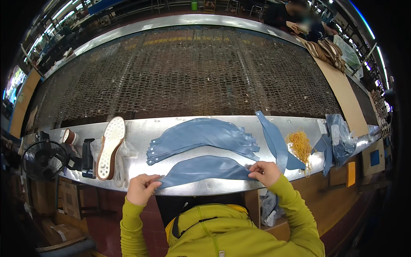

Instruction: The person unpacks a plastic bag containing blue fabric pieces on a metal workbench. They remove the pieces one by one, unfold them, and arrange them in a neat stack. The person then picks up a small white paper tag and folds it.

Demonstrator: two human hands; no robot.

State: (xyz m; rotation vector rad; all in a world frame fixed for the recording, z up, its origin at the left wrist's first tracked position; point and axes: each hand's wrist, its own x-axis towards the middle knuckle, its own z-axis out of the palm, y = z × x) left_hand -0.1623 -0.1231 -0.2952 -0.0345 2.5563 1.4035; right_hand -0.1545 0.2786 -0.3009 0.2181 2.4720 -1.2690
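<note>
A curved blue leather-like piece lies along the near edge of the metal table, its wide middle bulging away from me. My left hand pinches its left end between thumb and fingers. At the opposite end, my right hand grips the other tip in the same way. Just beyond it rests a fanned stack of similar blue pieces, their narrow ends overlapping at both sides. To the right of my right hand lies another long blue strip, with a tangle of yellow string beside it.
On the left stand a white-and-brown shoe sole, a black fan and a dark upright holder. A plastic bag with blue material sits at right. Behind the metal strip stretches a wide mesh surface. People work at far right.
</note>
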